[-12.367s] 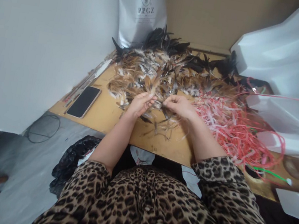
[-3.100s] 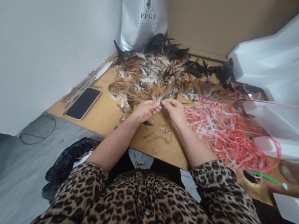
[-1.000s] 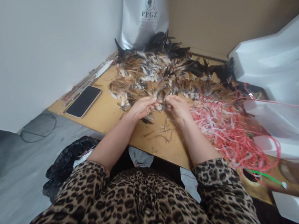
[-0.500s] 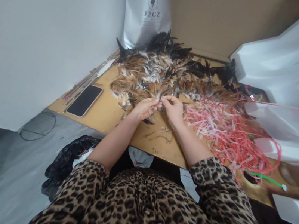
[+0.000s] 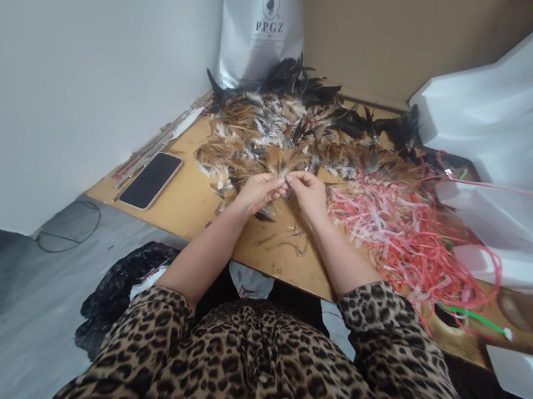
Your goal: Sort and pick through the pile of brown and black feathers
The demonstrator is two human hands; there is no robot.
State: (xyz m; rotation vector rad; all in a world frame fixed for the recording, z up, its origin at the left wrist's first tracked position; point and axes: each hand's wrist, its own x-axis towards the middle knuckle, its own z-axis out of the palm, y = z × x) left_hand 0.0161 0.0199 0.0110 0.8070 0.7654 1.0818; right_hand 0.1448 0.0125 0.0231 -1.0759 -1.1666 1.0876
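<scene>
My left hand [image 5: 258, 191] and right hand [image 5: 311, 194] pinch a small bunch of brown-and-white feathers [image 5: 286, 164] between fingertips, beside the brown-and-black feather heap [image 5: 278, 124] on the tan wooden table [image 5: 185, 203]; a slack pinch could let quills slip.

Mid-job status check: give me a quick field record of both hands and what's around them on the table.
left hand: pinching small bunch of brown feathers
right hand: fingertips pinched on the same bunch, meeting the left
behind hands: loose pile of brown, white and black feathers
right of hands: tangle of pink-red plastic strips
left of hands: black phone flat on tan wooden table
far edge: silver bag, upright
</scene>
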